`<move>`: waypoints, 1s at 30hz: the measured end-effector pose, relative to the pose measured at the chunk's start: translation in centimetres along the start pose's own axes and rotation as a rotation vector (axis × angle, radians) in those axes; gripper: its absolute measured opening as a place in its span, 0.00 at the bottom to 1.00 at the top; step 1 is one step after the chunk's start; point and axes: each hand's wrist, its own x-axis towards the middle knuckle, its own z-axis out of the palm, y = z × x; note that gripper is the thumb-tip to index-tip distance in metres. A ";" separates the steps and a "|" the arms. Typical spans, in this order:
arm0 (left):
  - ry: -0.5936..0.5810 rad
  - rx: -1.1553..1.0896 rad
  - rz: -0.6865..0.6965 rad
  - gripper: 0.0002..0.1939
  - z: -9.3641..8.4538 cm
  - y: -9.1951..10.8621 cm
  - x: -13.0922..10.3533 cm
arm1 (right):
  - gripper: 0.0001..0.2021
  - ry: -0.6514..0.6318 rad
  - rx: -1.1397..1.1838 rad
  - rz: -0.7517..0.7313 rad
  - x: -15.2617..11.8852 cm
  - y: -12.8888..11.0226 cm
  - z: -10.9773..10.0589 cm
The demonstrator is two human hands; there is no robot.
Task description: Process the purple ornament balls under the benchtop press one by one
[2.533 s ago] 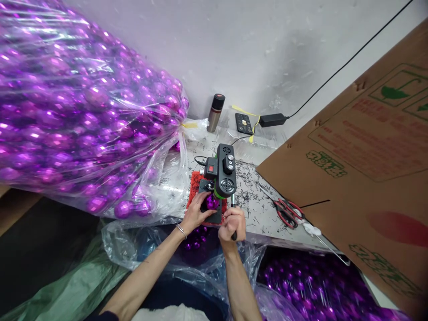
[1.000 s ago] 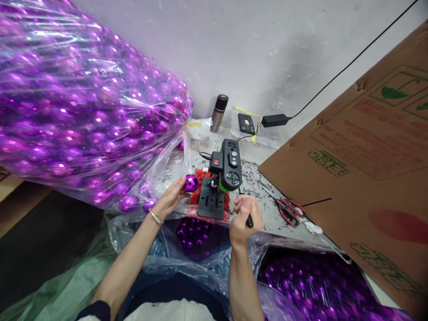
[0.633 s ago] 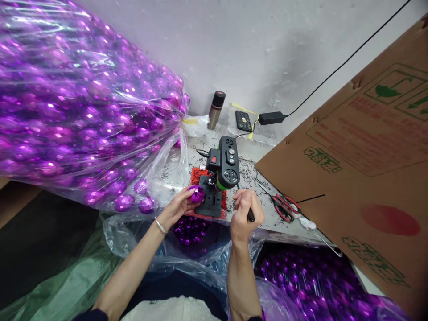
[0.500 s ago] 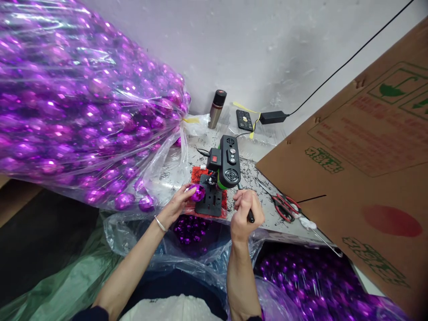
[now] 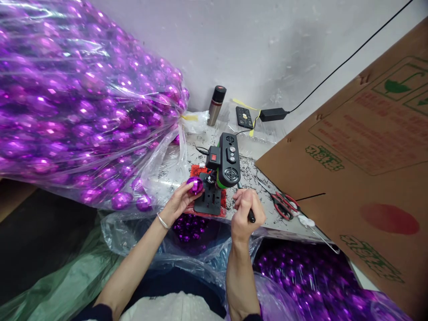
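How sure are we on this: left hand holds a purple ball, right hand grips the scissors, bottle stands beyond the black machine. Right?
One error: the right hand grips a black handle, not the scissors, which lie apart from it, by the cardboard box. The head view shows it. Left hand, purple ball, bottle and black machine: as you said.

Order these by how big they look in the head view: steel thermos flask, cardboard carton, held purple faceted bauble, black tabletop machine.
Largest to smallest:
1. cardboard carton
2. black tabletop machine
3. steel thermos flask
4. purple faceted bauble
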 end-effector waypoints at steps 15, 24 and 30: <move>0.104 0.589 0.412 0.34 -0.4 -5.0 1.8 | 0.19 0.002 -0.018 -0.053 0.0 0.0 0.0; 0.074 1.059 0.555 0.32 -1.9 -6.4 2.2 | 0.18 0.015 -0.026 -0.060 0.2 -0.1 0.1; -0.061 1.217 0.804 0.29 -2.1 -7.3 2.9 | 0.17 0.001 -0.025 -0.090 0.0 0.1 -0.1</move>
